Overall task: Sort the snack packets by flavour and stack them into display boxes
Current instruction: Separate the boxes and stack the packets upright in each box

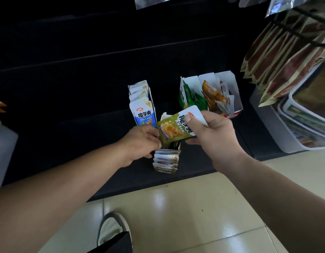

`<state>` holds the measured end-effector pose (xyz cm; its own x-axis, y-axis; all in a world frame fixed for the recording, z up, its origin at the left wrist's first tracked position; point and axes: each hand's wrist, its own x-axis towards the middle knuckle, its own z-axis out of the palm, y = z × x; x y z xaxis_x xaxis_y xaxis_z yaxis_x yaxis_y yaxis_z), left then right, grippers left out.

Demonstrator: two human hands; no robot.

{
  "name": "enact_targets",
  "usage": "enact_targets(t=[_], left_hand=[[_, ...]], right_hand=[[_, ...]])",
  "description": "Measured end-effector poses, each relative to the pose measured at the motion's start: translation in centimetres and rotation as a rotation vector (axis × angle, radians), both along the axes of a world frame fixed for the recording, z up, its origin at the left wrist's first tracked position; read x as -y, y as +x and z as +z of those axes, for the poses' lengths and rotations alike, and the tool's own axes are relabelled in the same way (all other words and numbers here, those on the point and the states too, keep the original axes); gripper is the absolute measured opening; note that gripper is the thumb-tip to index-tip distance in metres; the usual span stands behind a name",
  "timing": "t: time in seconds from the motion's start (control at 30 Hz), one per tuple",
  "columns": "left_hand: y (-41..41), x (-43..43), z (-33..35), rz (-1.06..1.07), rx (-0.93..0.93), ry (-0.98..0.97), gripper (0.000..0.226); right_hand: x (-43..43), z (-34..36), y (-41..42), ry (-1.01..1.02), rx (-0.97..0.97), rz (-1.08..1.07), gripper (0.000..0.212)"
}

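Olive-green and white foil snack packet (173, 129) at frame centre, just above narrow gold cardboard display box (166, 160). Right hand (213, 136) pinches white end, thumb on top; left hand (141, 141) pinches lower left corner. Probably light, limp, slippery film: take by flat sealed edges, not filled middle.
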<state>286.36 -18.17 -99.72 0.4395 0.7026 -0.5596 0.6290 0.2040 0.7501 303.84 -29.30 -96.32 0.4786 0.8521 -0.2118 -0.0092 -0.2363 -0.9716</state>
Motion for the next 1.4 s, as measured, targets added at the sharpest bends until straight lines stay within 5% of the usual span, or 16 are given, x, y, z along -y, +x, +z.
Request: enact_targets(t=[0.43, 0.53, 0.7, 0.93, 1.13, 1.27, 1.4], left_hand=[[-1.6, -0.5, -0.3, -0.112, -0.020, -0.004, 0.047], [-1.7, -0.1, -0.4, -0.137, -0.024, -0.004, 0.048], [-1.6, 0.3, -1.0, -0.184, -0.038, -0.015, 0.042], [-0.9, 1.0, -1.2, -0.234, -0.044, -0.039, 0.048], [-1.6, 0.1, -1.4, -0.117, -0.042, -0.036, 0.048], [-1.2, -0.5, -1.3, -0.049, -0.011, -0.027, 0.029], [-0.3, -1.0, -1.8, -0.048, 0.007, 0.142, 0.018]], right_hand=[[-0.6, -0.1, -0.4, 0.040, 0.616, 0.415, 0.019], [-0.1, -1.4, -0.8, -0.104, 0.574, 0.496, 0.018], [0.0, -2.0, -0.5, -0.064, 0.333, 0.277, 0.013], [-0.7, -3.3, -1.4, 0.087, 0.753, 0.342, 0.011], [-0.8, -3.6, -2.0, -0.353, 0.761, 0.430, 0.014], [-0.5, -3.3, -2.1, -0.557, 0.606, 0.524, 0.029], [0.1, -3.7, -1.7, -0.390, 0.447, 0.378, 0.022]])
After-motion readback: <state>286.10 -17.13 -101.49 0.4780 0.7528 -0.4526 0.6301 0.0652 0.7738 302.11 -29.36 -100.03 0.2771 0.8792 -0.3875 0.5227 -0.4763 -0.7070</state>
